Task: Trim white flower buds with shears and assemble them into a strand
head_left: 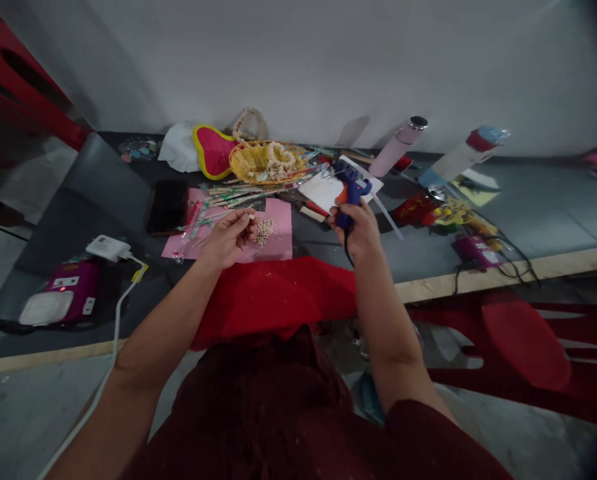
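My right hand [359, 225] is wrapped round the handle of a blue glue gun [352, 190] with an orange trigger, held above white paper [323, 192]. Its black cord hangs below the hand. My left hand [232, 237] pinches a small pale bead-like piece [251, 217] between thumb and fingertips. Beside that hand, a pile of similar small cream pieces [264, 231] lies on a pink sheet [282, 250]. Thin sticks with green bits [228, 195] lie just behind. The piece's exact kind is too small to make out.
A yellow basket [238, 167] holds beaded loops. Nearby lie a phone [168, 207] and a purple power strip [76, 287] with a white charger [108, 247]. A pink flask [398, 147], a clear bottle [458, 160] and a red can [418, 205] stand on the right. Red cloth [278, 293] covers the front edge.
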Demonstrator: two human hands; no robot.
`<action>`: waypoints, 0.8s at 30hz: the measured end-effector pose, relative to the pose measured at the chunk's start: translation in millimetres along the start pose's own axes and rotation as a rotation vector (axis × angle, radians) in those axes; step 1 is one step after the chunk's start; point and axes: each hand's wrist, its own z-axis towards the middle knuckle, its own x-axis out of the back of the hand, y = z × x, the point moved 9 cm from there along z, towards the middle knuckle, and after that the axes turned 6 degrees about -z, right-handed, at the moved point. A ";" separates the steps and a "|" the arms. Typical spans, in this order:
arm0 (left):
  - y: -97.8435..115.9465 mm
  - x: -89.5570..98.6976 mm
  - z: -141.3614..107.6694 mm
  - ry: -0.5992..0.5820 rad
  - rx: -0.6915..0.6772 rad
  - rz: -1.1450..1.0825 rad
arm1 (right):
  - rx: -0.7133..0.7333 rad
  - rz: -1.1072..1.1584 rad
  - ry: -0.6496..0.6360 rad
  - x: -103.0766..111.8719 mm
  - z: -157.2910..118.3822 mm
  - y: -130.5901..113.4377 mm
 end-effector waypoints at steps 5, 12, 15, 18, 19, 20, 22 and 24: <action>2.7 2.4 2.7 0.005 -0.014 0.004 | 0.025 0.064 -0.320 -67.4 -33.0 21.8; 1.6 2.2 3.6 0.028 -0.014 0.027 | -0.029 -0.009 -0.522 -87.2 -50.7 39.8; -0.5 2.6 3.5 0.029 -0.014 0.057 | -0.013 -0.027 -0.560 -91.1 -54.5 36.6; -1.7 3.2 3.7 0.031 -0.017 0.070 | -0.001 -0.024 -0.588 -93.3 -56.4 35.6; -1.9 3.4 3.8 0.033 -0.018 0.071 | 0.003 -0.024 -0.594 -93.5 -56.5 35.7; -2.0 3.6 3.9 0.035 -0.018 0.071 | 0.009 -0.024 -0.597 -93.4 -56.4 35.7; -2.1 3.7 4.3 0.037 -0.017 0.074 | 0.021 -0.031 -0.599 -92.9 -56.1 35.9; -1.5 3.8 4.6 0.036 -0.024 0.079 | 0.026 -0.051 -0.599 -92.5 -55.8 36.7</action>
